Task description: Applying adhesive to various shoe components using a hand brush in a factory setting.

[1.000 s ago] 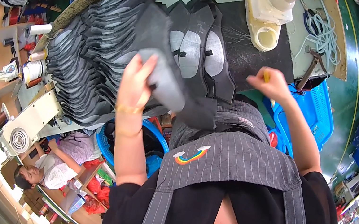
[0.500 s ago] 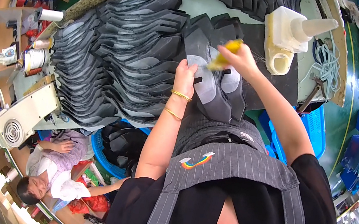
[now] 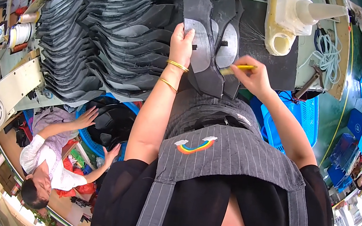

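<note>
My left hand [image 3: 182,45] pinches the left edge of a dark grey cut panel [image 3: 202,70], which has a pale rounded patch and a small black tab. A second such panel [image 3: 230,39] lies partly beneath it, to the right. In my right hand [image 3: 254,77] is a small brush with a yellow handle [image 3: 247,68]. Its pale bristles are at the lower right edge of the upper panel. Both panels rest on a dark work mat [image 3: 276,64] at the table's near edge.
Overlapping rows of similar panels [image 3: 127,31] cover the table's left side. A white squeeze bottle [image 3: 287,15] with an open spout stands right, near coiled pale cord [image 3: 328,54] and a hammer [image 3: 311,82]. Blue baskets [image 3: 305,120] flank me. A co-worker [image 3: 49,157] sits lower left.
My right hand has brought the brush down from the panels' upper part to the lower right edge. The view has shifted. The co-worker's hands have moved to the basket of dark pieces.
</note>
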`<state>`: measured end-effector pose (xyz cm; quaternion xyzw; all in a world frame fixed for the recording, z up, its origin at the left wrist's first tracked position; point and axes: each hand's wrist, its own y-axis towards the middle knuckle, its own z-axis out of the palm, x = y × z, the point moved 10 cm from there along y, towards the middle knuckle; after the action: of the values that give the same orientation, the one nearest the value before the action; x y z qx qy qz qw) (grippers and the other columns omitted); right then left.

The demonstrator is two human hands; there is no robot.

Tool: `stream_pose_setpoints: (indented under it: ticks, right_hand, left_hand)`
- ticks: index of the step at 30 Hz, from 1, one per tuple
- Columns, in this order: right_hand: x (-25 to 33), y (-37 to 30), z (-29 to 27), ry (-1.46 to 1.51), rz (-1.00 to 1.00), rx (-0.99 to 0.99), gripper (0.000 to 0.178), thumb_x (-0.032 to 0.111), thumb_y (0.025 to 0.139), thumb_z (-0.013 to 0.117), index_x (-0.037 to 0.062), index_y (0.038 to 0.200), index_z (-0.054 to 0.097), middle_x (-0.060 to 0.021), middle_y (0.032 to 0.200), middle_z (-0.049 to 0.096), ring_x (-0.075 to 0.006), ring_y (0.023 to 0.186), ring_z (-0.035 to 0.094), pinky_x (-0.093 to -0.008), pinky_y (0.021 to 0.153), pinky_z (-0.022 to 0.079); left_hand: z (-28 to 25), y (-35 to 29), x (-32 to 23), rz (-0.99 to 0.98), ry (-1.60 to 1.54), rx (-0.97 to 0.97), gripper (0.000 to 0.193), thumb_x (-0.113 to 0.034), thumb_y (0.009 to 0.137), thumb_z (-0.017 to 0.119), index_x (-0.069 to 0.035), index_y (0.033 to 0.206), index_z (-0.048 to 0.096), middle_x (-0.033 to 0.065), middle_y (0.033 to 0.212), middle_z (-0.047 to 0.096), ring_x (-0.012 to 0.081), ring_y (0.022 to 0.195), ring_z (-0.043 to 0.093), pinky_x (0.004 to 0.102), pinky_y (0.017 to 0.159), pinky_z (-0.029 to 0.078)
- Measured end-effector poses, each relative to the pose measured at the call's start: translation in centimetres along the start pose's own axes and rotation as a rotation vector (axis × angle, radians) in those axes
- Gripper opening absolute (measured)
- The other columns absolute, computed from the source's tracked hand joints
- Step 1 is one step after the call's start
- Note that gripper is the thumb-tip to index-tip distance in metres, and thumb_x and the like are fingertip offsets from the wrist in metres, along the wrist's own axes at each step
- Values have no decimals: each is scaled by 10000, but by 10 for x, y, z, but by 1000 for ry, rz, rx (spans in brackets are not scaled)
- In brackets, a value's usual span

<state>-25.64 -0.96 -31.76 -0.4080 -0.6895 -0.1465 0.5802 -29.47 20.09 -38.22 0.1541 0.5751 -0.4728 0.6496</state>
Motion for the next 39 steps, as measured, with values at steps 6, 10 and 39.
stream_pose_setpoints:
  ticks: [6,10,39]
  right_hand:
    - [-2,-7,28,-62,-15,161,193,182,828,668,7,782,601,-38,720,639,-97,624,595,-226,505,468]
    - [73,67,31,-33,-5,79,151,155,867,596,6,890,613,-65,734,619,-133,577,593,-258,512,477]
    - [-7,56,-43,509,80,-416,106,91,862,618,-12,880,601,-36,807,601,-84,680,589,-216,580,496]
  left_hand:
    - [-3,4,12,-229,-220,137,167,-123,939,470,-20,1034,563,30,961,613,108,862,566,262,804,445]
    - [16,-3,5,-433,-380,302,474,-431,952,379,-7,1091,540,79,1020,626,178,936,599,304,844,457]
    - [57,223,-234,694,554,-200,373,-308,799,686,11,869,506,78,821,529,193,716,502,332,645,429]
